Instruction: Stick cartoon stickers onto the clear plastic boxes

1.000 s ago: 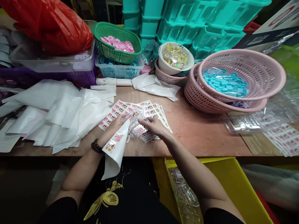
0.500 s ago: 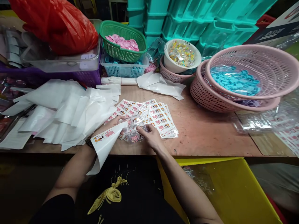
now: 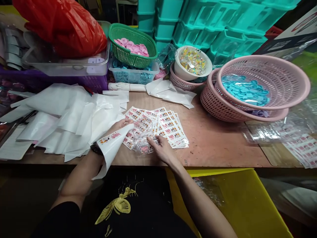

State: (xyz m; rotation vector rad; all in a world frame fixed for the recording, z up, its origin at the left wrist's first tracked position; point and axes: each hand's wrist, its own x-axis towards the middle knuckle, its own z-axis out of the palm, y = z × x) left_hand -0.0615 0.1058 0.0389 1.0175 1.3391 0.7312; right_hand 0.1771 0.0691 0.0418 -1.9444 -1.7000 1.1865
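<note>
A clear plastic case with a pink-and-orange sticker showing through it is held by my right hand, thumb on top and fingers at its side. Its clear lid appears swung up on the far side. My left hand is closed at the case's left, pinching a curled sticker sheet that drapes over the wrist; a few cartoon stickers remain on its white backing. Whether these fingers also touch the case is hard to see. Beneath and behind both hands, printed sticker sheets lie fanned out.
White backing paper is heaped at left. Along the back stand a green basket of pink pieces, a white bowl of small packets and stacked teal bins. Pink baskets with blue pieces stand right. A yellow bin sits below the table edge.
The clear case has shifted slightly toward the table's front edge and looks opened, its lid apart from the base. My right hand has come down a little with it.
</note>
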